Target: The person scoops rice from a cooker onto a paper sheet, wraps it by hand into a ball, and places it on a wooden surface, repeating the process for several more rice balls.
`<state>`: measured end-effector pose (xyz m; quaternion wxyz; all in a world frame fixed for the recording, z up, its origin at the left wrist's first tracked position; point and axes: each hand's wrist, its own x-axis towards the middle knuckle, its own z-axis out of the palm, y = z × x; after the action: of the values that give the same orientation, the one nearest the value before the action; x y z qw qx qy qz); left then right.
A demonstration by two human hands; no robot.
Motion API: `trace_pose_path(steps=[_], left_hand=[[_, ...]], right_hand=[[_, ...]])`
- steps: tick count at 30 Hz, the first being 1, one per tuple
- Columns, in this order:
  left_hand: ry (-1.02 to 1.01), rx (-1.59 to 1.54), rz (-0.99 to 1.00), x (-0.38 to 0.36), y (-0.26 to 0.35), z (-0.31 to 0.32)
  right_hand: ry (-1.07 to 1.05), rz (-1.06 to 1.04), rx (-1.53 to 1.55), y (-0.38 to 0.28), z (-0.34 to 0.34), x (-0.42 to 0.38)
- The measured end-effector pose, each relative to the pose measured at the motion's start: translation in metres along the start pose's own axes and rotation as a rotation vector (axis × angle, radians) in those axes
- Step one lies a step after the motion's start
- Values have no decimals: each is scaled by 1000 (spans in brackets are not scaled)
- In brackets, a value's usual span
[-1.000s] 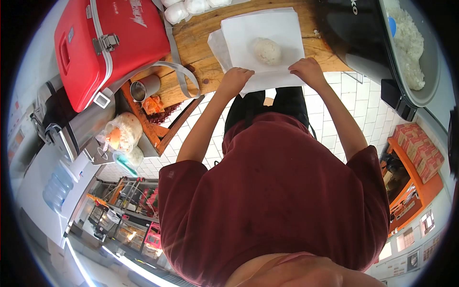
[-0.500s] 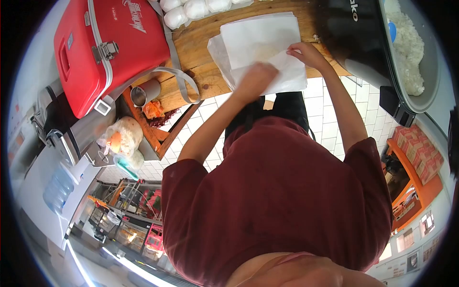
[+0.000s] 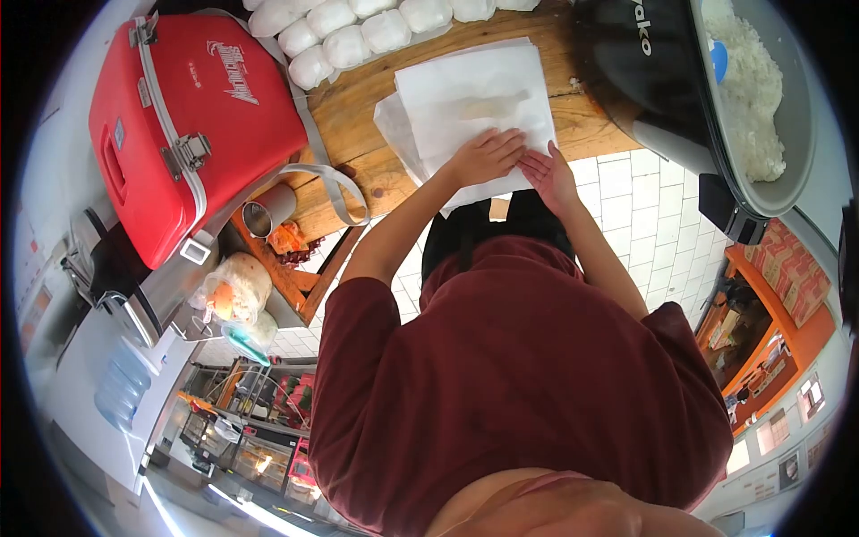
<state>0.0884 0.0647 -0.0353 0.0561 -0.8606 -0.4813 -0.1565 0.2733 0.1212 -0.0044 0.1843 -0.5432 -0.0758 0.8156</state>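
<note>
White paper sheet (image 3: 465, 98) lies on the wooden board (image 3: 358, 98), right of the red cooler (image 3: 188, 125). Left hand (image 3: 488, 154) and right hand (image 3: 548, 172) press flat, fingers spread, gripping nothing. A lump, probably rice, seems covered beneath; folding looks begun, unfinished. Wrapped balls (image 3: 358, 22) sit farther off.

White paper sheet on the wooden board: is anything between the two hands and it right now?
Nothing visible. The left hand and right hand both lie flat on the white paper sheet, near its closer edge. A faint lump shows under the folded paper further up; what it is cannot be told.
</note>
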Motion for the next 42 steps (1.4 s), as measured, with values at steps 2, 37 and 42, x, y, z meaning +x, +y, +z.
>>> trace_pose_path(steps=[2, 37, 42], left_hand=[[54, 40, -84, -1, 1, -2], [-188, -322, -47, -34, -7, -1], [226, -139, 18, -26, -5, -65]], right_hand=[[54, -15, 53, -9, 10, -3], [-571, -1228, -2036, -77, 68, -1], [-665, -1369, -2014, -74, 61, 8]])
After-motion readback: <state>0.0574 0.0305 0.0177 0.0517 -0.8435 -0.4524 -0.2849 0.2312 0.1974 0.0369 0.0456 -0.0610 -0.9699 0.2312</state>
